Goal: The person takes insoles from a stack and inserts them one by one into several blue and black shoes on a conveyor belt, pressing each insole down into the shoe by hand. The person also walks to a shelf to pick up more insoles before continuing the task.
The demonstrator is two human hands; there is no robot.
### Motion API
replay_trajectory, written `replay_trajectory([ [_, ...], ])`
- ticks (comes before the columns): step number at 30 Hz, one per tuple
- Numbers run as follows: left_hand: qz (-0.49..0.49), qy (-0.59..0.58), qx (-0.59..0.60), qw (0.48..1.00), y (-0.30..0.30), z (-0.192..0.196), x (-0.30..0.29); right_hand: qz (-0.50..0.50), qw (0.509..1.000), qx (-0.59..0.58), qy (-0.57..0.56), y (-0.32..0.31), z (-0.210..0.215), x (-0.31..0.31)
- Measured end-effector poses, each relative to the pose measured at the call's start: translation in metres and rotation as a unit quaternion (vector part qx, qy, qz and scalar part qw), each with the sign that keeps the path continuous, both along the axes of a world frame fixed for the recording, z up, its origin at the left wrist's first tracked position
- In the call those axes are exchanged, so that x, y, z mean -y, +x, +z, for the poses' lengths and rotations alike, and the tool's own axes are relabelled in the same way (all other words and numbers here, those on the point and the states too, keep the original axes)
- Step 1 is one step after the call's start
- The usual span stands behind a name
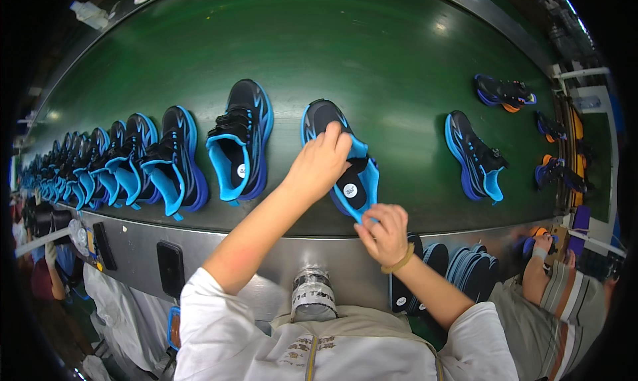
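A black sneaker (323, 112) with a bright blue lining and sole edge stands on the green belt in front of me, its toe pointing away. My left hand (320, 160) is closed on the tongue and strap area at its opening. My right hand (385, 233) pinches the blue heel collar at the near end. Inside the shoe lies a dark insole (359, 181) with a round white sticker. The left fingers hide the middle of the upper. Just to the left stands a matching sneaker (247, 125), and another sneaker (469, 151) is farther right.
A long row of similar sneakers (176, 148) runs along the left of the green belt (385, 55). Dark insoles (470, 271) are stacked at the metal edge on my right, near a seated person (565, 301). A black phone (171, 269) lies on the left edge; a tape-wrapped container (314, 294) is before me.
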State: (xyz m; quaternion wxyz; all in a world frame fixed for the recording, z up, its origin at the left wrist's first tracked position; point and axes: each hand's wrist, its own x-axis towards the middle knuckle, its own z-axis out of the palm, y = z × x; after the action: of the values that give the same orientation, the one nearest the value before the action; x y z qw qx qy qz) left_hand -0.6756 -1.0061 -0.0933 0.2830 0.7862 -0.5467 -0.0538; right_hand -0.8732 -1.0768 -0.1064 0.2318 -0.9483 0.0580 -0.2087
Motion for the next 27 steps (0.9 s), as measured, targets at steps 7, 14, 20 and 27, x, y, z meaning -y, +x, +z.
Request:
replay_trajectory([
  [7, 0.005, 0.089, 0.169, 0.982, -0.006, -0.001, -0.006, -0.012, 0.997, -0.023, 0.066, -0.033, 0.009, 0.000],
  [14, 0.013, 0.229, 0.439, 0.869, 0.002, -0.013, 0.006, -0.576, 0.798, -0.141, -0.110, -0.105, 0.008, 0.165],
  [20, 0.003, 0.186, 0.054, 0.981, 0.019, 0.009, 0.007, -0.402, 0.906, -0.121, -0.054, -0.106, -0.010, 0.181],
  [27, 0.153, -0.272, -0.470, 0.826, 0.016, 0.053, 0.008, -0.242, 0.966, -0.075, 0.052, -0.085, 0.001, 0.035],
])
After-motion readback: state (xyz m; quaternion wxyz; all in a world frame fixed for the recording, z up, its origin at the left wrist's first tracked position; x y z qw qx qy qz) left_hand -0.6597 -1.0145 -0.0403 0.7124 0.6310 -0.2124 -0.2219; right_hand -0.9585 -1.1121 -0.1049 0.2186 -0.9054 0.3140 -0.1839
